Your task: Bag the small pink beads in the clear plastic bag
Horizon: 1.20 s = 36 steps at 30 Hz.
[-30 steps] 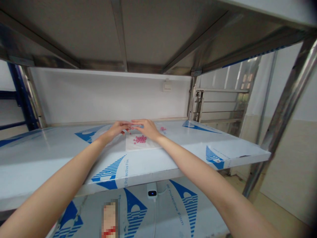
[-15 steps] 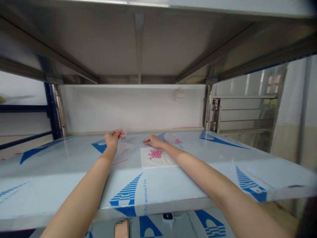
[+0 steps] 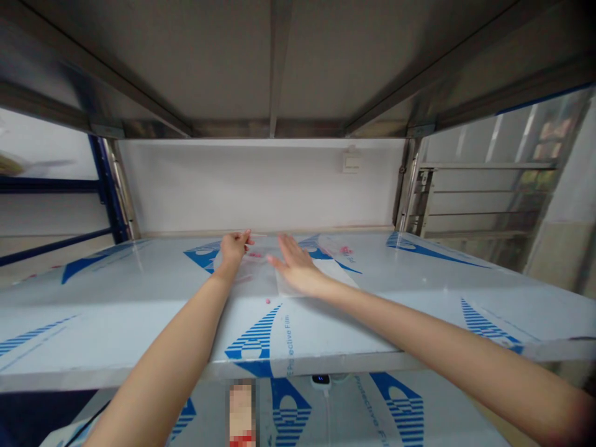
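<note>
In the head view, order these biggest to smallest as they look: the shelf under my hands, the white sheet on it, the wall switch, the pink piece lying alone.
1. Shelf
2. White sheet, partly hidden by the right hand
3. Wall switch
4. Pink piece

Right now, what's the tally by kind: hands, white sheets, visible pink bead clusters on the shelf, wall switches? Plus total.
Hands: 2, the left hand and the right hand
White sheet: 1, partly covered
Pink bead clusters: 2, left cluster and right cluster; single beads too small to count
Wall switch: 1
Total: 6
</note>
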### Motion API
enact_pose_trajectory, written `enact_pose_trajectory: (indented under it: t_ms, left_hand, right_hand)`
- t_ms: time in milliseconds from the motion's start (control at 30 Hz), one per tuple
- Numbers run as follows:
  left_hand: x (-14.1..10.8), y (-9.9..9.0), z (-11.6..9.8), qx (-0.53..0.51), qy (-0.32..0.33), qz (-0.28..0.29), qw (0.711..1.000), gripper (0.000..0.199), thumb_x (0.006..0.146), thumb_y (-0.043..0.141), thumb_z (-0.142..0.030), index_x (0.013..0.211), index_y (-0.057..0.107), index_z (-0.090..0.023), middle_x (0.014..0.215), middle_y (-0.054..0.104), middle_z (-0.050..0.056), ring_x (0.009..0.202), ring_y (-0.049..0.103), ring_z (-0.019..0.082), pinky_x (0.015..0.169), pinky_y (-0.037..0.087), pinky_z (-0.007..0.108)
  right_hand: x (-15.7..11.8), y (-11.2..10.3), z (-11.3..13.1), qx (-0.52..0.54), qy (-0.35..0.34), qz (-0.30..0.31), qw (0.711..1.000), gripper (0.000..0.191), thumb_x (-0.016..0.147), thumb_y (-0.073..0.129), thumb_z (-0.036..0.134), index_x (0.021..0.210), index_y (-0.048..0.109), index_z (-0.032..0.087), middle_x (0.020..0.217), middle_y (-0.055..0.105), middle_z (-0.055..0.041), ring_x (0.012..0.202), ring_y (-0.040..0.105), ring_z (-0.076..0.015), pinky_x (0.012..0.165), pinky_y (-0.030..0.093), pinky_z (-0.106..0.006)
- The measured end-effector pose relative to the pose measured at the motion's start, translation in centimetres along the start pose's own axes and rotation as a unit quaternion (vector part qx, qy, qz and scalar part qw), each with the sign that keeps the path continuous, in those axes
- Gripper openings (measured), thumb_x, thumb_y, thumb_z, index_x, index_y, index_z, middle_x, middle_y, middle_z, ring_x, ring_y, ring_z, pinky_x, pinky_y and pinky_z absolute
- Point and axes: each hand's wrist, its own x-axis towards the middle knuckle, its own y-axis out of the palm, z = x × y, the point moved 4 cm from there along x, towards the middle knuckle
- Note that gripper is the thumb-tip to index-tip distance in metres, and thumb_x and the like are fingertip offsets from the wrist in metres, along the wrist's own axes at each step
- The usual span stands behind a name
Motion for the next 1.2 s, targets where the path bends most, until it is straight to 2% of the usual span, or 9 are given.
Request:
enact_pose_trajectory:
  t_ms: [67,133,267,400,567,767,900,1033,1200]
  left_hand:
    - [0.0,0.4,0.3,0.046,0.004,0.003,0.999,0.033,0.081,0.054,-0.041,0.059,0.058,-0.016,0.058,0.065,0.004,0.043,0.046,0.009,0.048,0.036,0.022]
    - [-0.2,0.6,0.4,0.096,0.019,0.003,0.995,0.034,0.081,0.054,-0.041,0.057,0.058,-0.018,0.050,0.060,0.002,0.043,0.046,0.010,0.048,0.034,0.022]
    - [-0.9,0.6,0.3,0.149,0.025,0.012,0.988,0.035,0.080,0.057,-0.038,0.051,0.057,-0.019,0.039,0.049,-0.001,0.043,0.046,0.013,0.048,0.028,0.025]
    - [-1.6,0.5,-0.1,0.126,0.034,0.018,0.991,0.034,0.079,0.058,-0.039,0.051,0.058,-0.019,0.043,0.052,0.000,0.044,0.047,0.013,0.050,0.030,0.025]
    - [-1.1,0.1,-0.4,0.076,0.039,0.020,0.996,0.034,0.076,0.057,-0.045,0.057,0.059,-0.018,0.052,0.060,0.002,0.042,0.046,0.011,0.050,0.033,0.025]
    - [-0.3,-1.1,-0.6,0.032,0.048,-0.016,0.998,0.041,0.071,0.058,-0.055,0.055,0.059,-0.017,0.049,0.057,0.002,0.042,0.042,0.011,0.049,0.032,0.026]
    - [-0.5,-0.8,-0.8,0.030,0.052,-0.015,0.998,0.045,0.071,0.057,-0.059,0.056,0.059,-0.017,0.049,0.057,0.001,0.042,0.041,0.010,0.049,0.032,0.026]
    - [-0.7,-0.4,-1.1,0.062,0.068,-0.007,0.996,0.043,0.072,0.056,-0.056,0.054,0.058,-0.018,0.041,0.047,-0.001,0.041,0.039,0.011,0.049,0.030,0.025]
    - [-1.4,-0.4,-1.9,0.117,0.105,-0.017,0.987,0.042,0.072,0.059,-0.056,0.054,0.060,-0.019,0.047,0.056,0.001,0.046,0.045,0.014,0.051,0.029,0.027]
  right_hand:
    - [-3.8,1.3,3.8,0.004,-0.112,0.055,0.992,0.061,0.092,0.044,0.045,0.148,0.029,0.025,0.154,0.021,-0.0062,0.144,0.011,-0.0261,0.118,0.007,-0.049]
    - [-6.4,2.5,6.4,0.011,-0.183,0.174,0.967,0.050,0.097,0.032,0.039,0.145,0.035,0.028,0.152,0.029,-0.0031,0.143,0.016,-0.0233,0.117,0.005,-0.051]
    - [-6.8,3.0,7.5,0.017,-0.190,0.251,0.949,0.050,0.097,0.028,0.028,0.144,0.036,0.018,0.150,0.030,-0.0091,0.142,0.022,-0.0232,0.116,0.009,-0.053]
    - [-5.9,3.0,7.0,0.033,-0.190,0.220,0.956,0.050,0.092,0.033,0.014,0.141,0.041,0.016,0.148,0.034,-0.0100,0.141,0.025,-0.0226,0.115,0.014,-0.052]
    - [-6.3,3.4,6.9,0.026,-0.191,0.211,0.958,0.071,0.075,0.035,-0.004,0.142,0.040,0.020,0.147,0.037,-0.0052,0.140,0.027,-0.0200,0.116,0.020,-0.044]
    - [-6.1,1.8,5.6,0.006,-0.162,0.146,0.976,0.066,0.079,0.036,-0.004,0.140,0.044,0.022,0.134,0.054,-0.0061,0.123,0.052,-0.0202,0.105,0.039,-0.036]
    - [-4.0,-1.4,3.0,0.012,-0.117,0.106,0.987,0.041,0.090,0.041,0.010,0.124,0.062,0.018,0.121,0.065,-0.0067,0.111,0.061,-0.0196,0.099,0.045,-0.032]
    - [-1.1,-4.9,-0.9,0.041,-0.030,0.014,0.999,0.038,0.088,0.046,0.009,0.121,0.063,0.018,0.124,0.062,-0.0072,0.111,0.061,-0.0200,0.101,0.044,-0.035]
    - [0.5,-4.9,-5.3,0.164,0.022,0.006,0.986,0.036,0.088,0.050,0.010,0.123,0.060,0.013,0.125,0.061,-0.0111,0.115,0.059,-0.0190,0.103,0.043,-0.038]
